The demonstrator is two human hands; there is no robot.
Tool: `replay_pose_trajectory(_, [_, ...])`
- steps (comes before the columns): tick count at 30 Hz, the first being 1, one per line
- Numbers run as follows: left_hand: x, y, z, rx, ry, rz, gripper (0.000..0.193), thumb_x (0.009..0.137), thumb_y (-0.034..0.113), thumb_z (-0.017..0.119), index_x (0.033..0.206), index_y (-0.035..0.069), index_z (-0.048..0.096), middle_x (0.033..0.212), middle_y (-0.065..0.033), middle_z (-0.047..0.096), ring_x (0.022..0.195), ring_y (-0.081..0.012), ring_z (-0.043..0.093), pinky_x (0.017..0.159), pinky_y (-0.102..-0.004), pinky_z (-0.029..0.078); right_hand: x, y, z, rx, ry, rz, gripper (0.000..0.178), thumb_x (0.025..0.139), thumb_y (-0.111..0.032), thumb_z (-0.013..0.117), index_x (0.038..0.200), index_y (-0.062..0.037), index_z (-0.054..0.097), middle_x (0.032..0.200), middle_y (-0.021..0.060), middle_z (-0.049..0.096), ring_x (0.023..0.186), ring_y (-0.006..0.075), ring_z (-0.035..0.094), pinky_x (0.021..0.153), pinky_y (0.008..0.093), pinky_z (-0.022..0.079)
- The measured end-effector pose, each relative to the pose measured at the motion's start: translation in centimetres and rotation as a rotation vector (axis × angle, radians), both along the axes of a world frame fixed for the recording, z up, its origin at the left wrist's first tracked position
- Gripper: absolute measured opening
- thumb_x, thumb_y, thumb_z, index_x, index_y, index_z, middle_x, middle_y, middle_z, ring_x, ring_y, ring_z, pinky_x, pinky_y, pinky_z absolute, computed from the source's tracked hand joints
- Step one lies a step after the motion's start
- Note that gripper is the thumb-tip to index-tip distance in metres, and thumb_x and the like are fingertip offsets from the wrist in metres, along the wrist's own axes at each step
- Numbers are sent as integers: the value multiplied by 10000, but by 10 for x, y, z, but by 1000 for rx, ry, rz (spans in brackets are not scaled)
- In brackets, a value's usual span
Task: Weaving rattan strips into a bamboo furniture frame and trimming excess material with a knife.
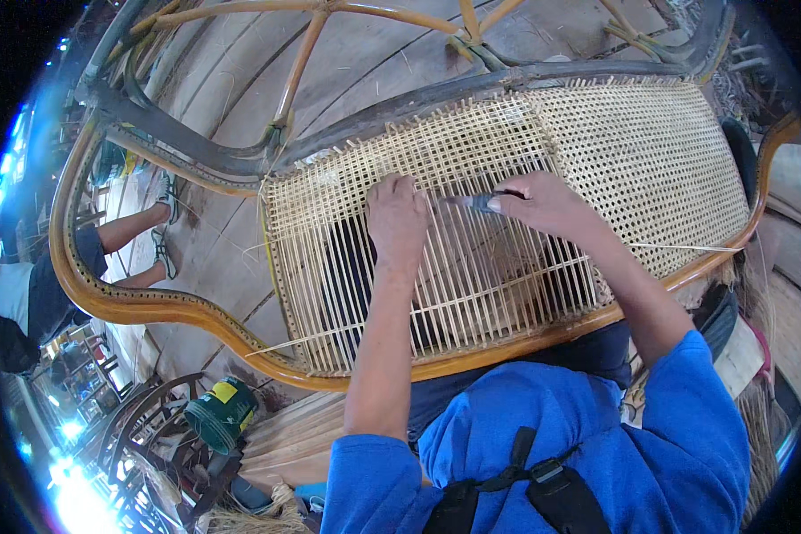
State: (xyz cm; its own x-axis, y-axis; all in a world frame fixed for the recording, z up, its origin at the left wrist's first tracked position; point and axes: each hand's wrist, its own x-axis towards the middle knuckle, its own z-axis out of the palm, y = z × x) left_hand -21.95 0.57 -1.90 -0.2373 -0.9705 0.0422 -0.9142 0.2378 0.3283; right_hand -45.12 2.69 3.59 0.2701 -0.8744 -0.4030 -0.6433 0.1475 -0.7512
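A cane-woven panel (645, 142) fills a curved wooden furniture frame (182, 307) across my lap. Its right section is closely woven; on the left, lengthwise cane strands (498, 316) stretch with gaps below a finished woven band (400, 147). My left hand (395, 214) rests at the lower edge of that band, fingers curled together against the strands; what they pinch, if anything, is hidden. My right hand (538, 203) grips a knife-like tool (472, 203) with a pointed metal blade. The blade lies over the strands, its tip toward my left hand. One cross strand (454, 303) runs through nearer me.
Curved wooden poles (301, 67) of the frame rise on the far side. At left, another person's legs (138, 233) stand near the frame. Lower left are a green bucket (222, 414) and dark wheel-like pieces (142, 427). A loose strand (685, 246) pokes out at right.
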Motion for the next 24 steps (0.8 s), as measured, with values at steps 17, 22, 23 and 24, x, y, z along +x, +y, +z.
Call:
replay_pose_trajectory(17, [-9, -39, 16, 236, -283, -312, 174, 795, 184, 592, 832, 16, 610, 907, -140, 588, 903, -305, 577, 773, -390, 494, 19, -80, 17, 178, 223, 521, 318, 835, -316, 509, 736, -45, 642, 607, 128, 567, 548, 247, 531, 600, 406, 439])
replay_pose_trajectory(22, [-18, -41, 11, 194, -429, -380, 131, 779, 158, 579, 803, 34, 616, 866, -121, 587, 832, -290, 606, 693, -395, 520, 3, -82, 21, 48, 175, 278, 324, 834, -314, 508, 721, -32, 623, 595, 130, 562, 548, 250, 539, 588, 407, 435])
replay_pose_trajectory(23, [-15, -40, 9, 195, -429, -382, 131, 779, 158, 579, 803, 34, 616, 866, -121, 587, 832, -290, 606, 693, -395, 520, 7, -80, 26, 112, 214, 443, 319, 827, -305, 505, 724, -33, 638, 574, 135, 558, 541, 244, 540, 579, 408, 436])
replay_pose_trajectory(24, [-10, -38, 7, 186, -375, -394, 120, 776, 153, 577, 792, 39, 613, 860, -116, 587, 815, -287, 610, 684, -394, 521, 12, -77, 25, 113, 213, 442, 319, 827, -305, 505, 724, -33, 638, 574, 135, 558, 541, 244, 540, 579, 408, 436])
